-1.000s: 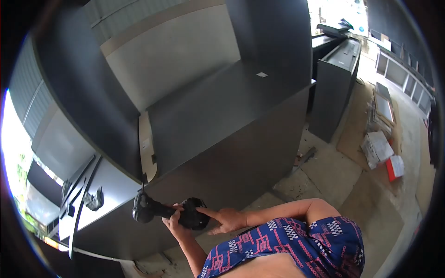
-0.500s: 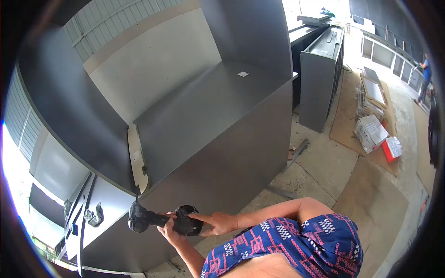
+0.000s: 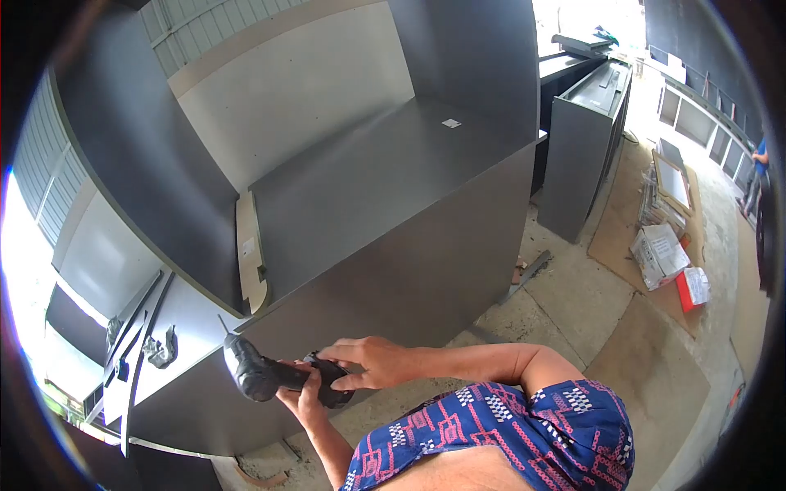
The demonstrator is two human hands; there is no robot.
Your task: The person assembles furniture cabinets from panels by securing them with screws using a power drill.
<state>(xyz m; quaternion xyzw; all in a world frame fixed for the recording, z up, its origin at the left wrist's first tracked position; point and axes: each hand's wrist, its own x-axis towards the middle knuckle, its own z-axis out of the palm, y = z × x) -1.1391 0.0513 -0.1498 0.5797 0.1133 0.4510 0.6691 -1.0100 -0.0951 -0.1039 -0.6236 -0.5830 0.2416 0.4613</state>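
My left hand (image 3: 304, 401) is wrapped round the handle of a black cordless drill (image 3: 252, 370). A thin bit (image 3: 223, 324) sticks up from the drill's front end, close to the lower corner of a large dark grey cabinet (image 3: 393, 254). At the drill's base, my right hand (image 3: 368, 360) has its fingers and thumb on either side of the black battery (image 3: 332, 380). The battery is partly hidden by both hands. A pale strip with a rounded end (image 3: 250, 254) lies inside the cabinet along its left panel.
To the left, a crumpled dark wrapper (image 3: 161, 348) and long dark strips (image 3: 135, 360) lie on a white panel. Behind on the right stands another grey cabinet (image 3: 577, 164). A cardboard box (image 3: 659, 256) and a red-and-white box (image 3: 693, 289) sit on the floor. A person (image 3: 757, 176) is far right.
The drill has tilted, its bit leaning left and moving away from the cabinet corner. My right hand has shifted up and left over the battery. The view has moved slightly.
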